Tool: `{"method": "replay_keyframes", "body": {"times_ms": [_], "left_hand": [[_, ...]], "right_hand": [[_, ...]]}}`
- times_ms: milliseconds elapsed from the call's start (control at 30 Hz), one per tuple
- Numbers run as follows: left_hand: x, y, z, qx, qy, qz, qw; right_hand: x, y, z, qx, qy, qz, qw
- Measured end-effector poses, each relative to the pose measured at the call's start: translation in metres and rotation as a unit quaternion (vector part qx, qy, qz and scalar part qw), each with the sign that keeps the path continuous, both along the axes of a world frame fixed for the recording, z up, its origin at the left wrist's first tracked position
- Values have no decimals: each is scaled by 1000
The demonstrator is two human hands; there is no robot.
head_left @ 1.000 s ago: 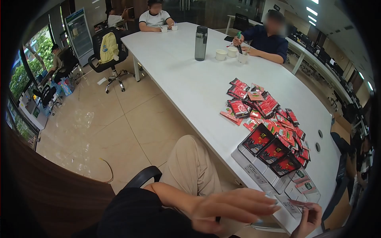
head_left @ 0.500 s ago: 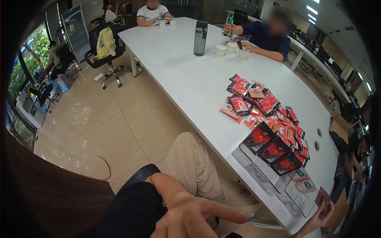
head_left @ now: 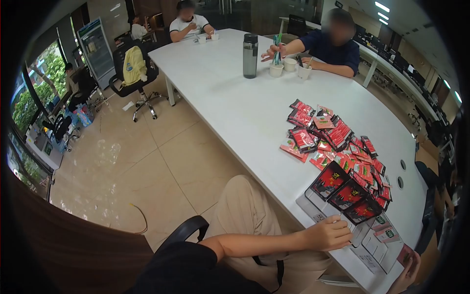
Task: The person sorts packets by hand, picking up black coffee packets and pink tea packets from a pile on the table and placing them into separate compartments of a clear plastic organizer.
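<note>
My left hand (head_left: pixel 330 234) is at the front wall of a clear plastic organizer box (head_left: pixel 377 255), its fingers curled over the edge. At the lower right, my right hand (head_left: pixel 410 272) grips a dark red sachet (head_left: pixel 405 256) beside the organizer's near end. Several black-and-red sachets (head_left: pixel 346 191) stand in the far compartments. Closer to me, pink-and-white sachets (head_left: pixel 387 234) lie in another section. Behind the organizer spreads a loose heap of red and pink sachets (head_left: pixel 342 134).
On the white table (head_left: pixel 220 93) stand a grey water bottle (head_left: pixel 250 56) and paper cups (head_left: pixel 290 64). Across from me, a person in a dark sleeve (head_left: pixel 338 62) has a hand by the cups. Another person (head_left: pixel 188 27) sits at the far end. An office chair (head_left: pixel 134 73) is left of the table.
My left hand has come up from below, over my lap, to the organizer. The co-worker's green items have gone down to a cup. The view has shifted slightly.
</note>
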State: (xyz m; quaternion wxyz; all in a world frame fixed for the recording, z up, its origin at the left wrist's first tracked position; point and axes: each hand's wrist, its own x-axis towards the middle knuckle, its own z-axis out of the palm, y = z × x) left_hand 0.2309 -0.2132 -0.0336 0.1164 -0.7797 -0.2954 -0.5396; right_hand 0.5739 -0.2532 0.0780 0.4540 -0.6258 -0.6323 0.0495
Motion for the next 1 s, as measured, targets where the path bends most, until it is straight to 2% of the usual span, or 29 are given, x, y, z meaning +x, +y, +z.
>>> {"method": "replay_keyframes", "body": {"times_ms": [67,100,133,200,267,300,467,633,833,1000], "left_hand": [[-4,-1,0,-10,8,9,1000],[-2,-3,0,-18,8,2,1000],[-3,-1,5,-4,7,6,1000],[-2,0,6,1,9,21,1000],[0,-1,4,-25,13,19,999],[-1,-2,5,-29,28,24,999],[2,-3,8,-43,52,36,997],[1,-1,6,-39,54,43,997],[0,-1,9,-34,50,34,998],[0,-2,10,-35,55,38,997]], "right_hand": [[43,10,-20,-14,3,11,1000],[30,11,-19,33,-7,15,999],[14,10,-12,34,-30,-1,999],[-12,18,-4,49,8,-4,999],[-37,17,6,46,-17,-25,998],[-32,19,6,39,-64,-45,996],[-23,20,5,25,-99,-62,993],[-18,27,3,9,-116,-50,992],[-14,47,-1,8,-293,18,956],[-17,59,-3,-6,-282,32,959]]}}
